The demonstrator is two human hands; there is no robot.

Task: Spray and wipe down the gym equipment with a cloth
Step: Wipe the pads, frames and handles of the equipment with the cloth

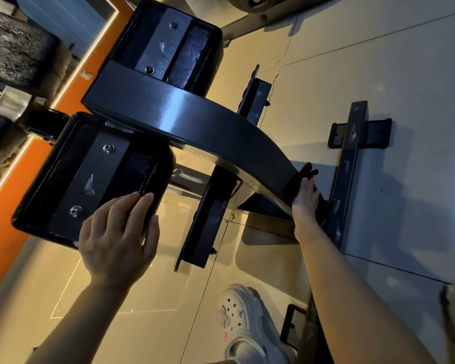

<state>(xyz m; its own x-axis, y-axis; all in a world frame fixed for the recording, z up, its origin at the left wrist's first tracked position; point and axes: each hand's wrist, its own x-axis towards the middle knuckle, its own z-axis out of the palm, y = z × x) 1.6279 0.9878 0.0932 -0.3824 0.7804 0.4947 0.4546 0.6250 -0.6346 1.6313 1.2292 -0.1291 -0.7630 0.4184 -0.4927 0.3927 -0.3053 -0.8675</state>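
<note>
The left hand [117,240] is resting flat, fingers straight, on a pad's [90,179] underside; the right hand [305,199] is pressing a dark cloth [304,172] against the curved beam [195,127]. Wiping looks midway; no spray bottle is showing.

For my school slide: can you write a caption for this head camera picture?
Left hand rests flat on a black pad while the right hand presses a dark cloth against the curved frame.

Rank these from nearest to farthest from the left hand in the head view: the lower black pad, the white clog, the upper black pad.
1. Lower black pad: the left hand rests on its edge.
2. White clog: on the floor, below and to the right.
3. Upper black pad: far up the frame.
</note>
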